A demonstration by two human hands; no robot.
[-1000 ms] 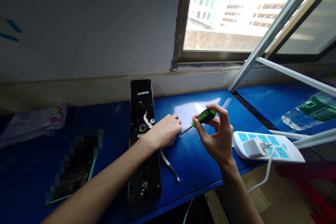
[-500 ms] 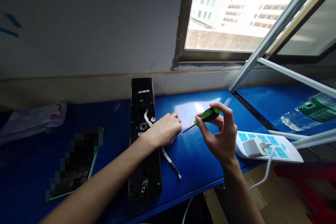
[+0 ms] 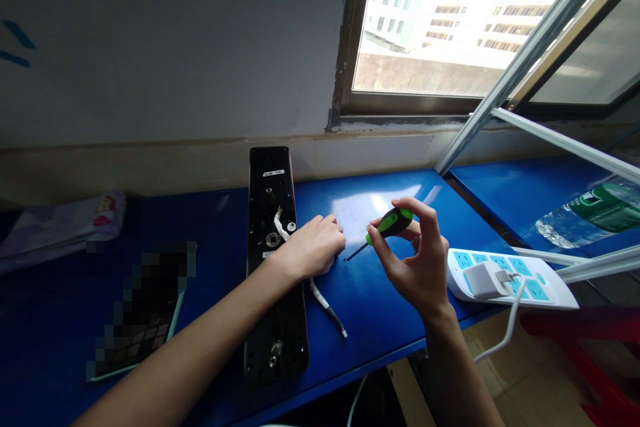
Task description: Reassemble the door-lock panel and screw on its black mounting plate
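Observation:
My right hand [image 3: 415, 260] pinches a green-and-black screwdriver [image 3: 393, 221] by its handle, the shaft slanting down to the left. Its tip meets or nearly meets a tiny dark piece, perhaps a screw [image 3: 345, 259], on the blue table [image 3: 370, 307]. Just left of that tip, my left hand [image 3: 315, 247] is closed with curled fingers; whatever they hold is hidden. That hand rests over the right edge of a long black panel [image 3: 277, 293], which looks like a door-lock plate lying flat. A white-wrapped cable [image 3: 320, 297] runs from the panel under my left hand, its plug on the table.
At left lie a partly blurred tablet-like device [image 3: 150, 320] and a plastic packet [image 3: 65, 227]. To the right are a white power strip [image 3: 550, 290] with a charger, a metal frame [image 3: 500, 87] and a water bottle [image 3: 590, 213]. A red stool [image 3: 595, 347] stands below.
My right hand has moved slightly left and down, bringing the screwdriver tip to the tiny dark piece. My left hand has hardly moved.

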